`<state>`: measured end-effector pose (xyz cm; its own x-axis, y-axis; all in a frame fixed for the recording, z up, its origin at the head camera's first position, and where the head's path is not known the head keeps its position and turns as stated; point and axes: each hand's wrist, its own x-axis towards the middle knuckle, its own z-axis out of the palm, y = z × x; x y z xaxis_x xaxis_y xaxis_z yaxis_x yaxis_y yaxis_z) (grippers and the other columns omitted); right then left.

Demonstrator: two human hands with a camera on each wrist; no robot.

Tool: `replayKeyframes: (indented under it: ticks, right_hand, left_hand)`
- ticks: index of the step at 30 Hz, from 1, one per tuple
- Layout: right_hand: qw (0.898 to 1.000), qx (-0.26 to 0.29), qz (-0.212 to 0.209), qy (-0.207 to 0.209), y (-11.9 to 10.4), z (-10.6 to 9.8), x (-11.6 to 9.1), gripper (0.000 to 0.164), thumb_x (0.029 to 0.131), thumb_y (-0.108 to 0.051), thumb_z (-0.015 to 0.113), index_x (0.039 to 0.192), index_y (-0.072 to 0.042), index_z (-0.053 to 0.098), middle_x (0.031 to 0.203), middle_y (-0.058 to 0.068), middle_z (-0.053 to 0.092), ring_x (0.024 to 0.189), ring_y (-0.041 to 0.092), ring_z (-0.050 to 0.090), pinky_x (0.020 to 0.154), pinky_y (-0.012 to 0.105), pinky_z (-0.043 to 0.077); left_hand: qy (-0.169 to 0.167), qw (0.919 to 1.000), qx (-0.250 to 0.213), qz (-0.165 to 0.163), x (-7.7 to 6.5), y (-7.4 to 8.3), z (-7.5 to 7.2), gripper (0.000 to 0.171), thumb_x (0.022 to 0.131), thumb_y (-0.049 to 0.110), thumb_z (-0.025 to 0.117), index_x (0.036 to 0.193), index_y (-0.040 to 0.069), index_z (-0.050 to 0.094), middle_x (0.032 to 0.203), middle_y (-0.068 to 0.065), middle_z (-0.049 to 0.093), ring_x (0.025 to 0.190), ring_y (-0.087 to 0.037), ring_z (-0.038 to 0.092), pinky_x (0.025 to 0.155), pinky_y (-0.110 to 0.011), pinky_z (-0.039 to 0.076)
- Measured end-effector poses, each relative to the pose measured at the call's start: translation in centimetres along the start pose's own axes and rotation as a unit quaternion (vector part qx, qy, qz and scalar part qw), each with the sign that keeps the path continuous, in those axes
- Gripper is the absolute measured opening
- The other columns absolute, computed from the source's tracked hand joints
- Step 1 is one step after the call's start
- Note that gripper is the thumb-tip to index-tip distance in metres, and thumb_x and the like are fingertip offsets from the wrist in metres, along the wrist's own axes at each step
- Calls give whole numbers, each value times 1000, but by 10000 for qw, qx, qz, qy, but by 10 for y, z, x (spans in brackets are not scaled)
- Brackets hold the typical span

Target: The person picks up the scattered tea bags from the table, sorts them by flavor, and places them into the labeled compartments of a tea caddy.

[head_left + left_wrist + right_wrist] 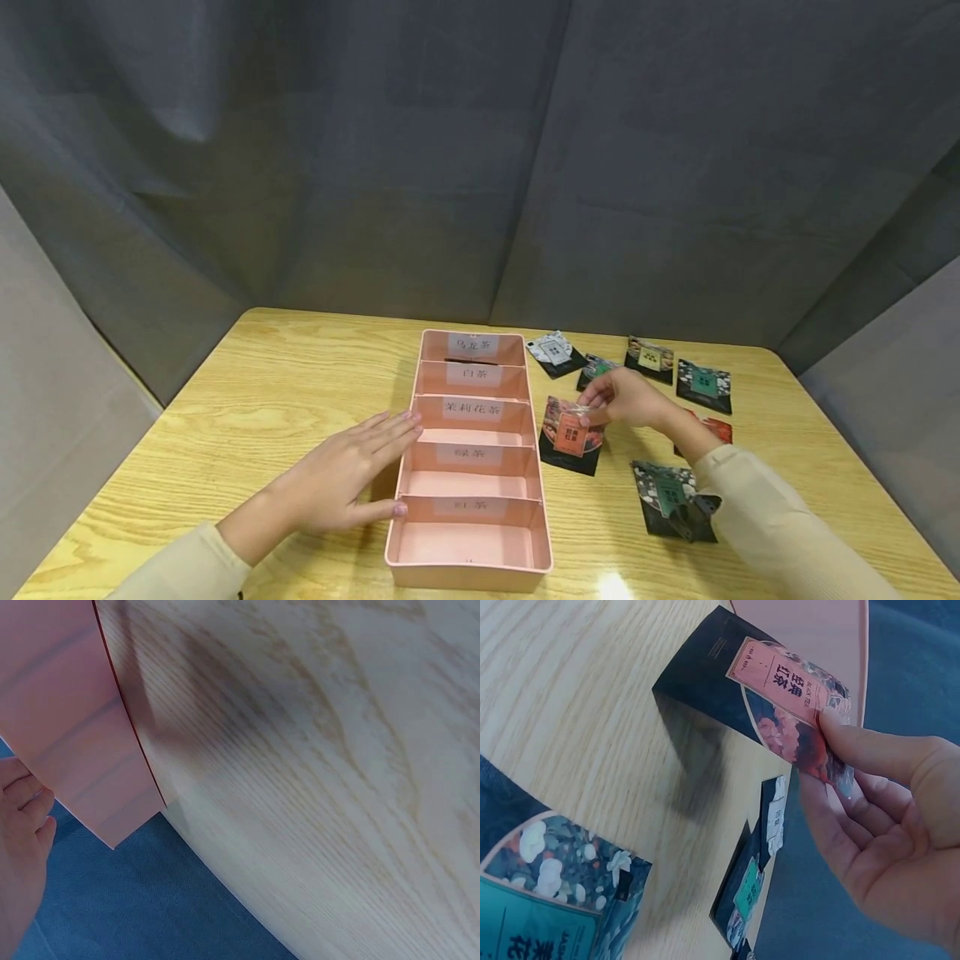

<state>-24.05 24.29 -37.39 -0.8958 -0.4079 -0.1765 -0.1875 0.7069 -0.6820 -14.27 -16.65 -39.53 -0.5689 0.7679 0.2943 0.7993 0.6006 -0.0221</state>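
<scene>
A pink box [468,577] with several labelled compartments stands lengthwise mid-table. Along its left rim lies my left hand [348,471], fingers extended and thumb spread, fingertips at the edge. In the left wrist view this hand [22,851] appears at the far left beside the pink wall [67,712]. My right hand [630,404] pinches the top of a black tea packet [568,440] with a red-orange label, just right of the box. The right wrist view shows the thumb over the front of this packet [780,690], which is raised and tilted above the wood.
Right of the box lie a white-labelled packet [555,353], a yellow-labelled one [649,360], a green-labelled one [703,382] and a red one [718,429] partly behind the right arm. Nearer is another green-labelled packet [663,487]. A grey curtain [420,167] hangs behind the table.
</scene>
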Motion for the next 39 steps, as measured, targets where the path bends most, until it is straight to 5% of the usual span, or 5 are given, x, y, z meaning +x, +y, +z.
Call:
replayKeyframes:
  ticks: [17, 39]
  right_hand:
    - [9997, -117, 14, 199, -6, -9, -9, 20, 78, -13, 78, 91, 0, 73, 80, 9, 73, 71, 12, 65, 66, 41, 59]
    - [9993, -170, -118, 319, -18, -11, -28, 21, 81, -15, 75, 93, 2, 72, 82, 10, 74, 72, 14, 67, 61, 26, 56]
  left_hand:
    - [-27, 10000, -13, -26, 0, -1, 0, 80, 88, 55, 59, 146, 3, 39, 154, -13, 39, 142, -26, 39, 116, -43, 36]
    - [-28, 10000, -14, -74, -1, 0, 1, 82, 87, 55, 60, 147, 4, 38, 154, -12, 38, 143, -25, 39, 116, -42, 36]
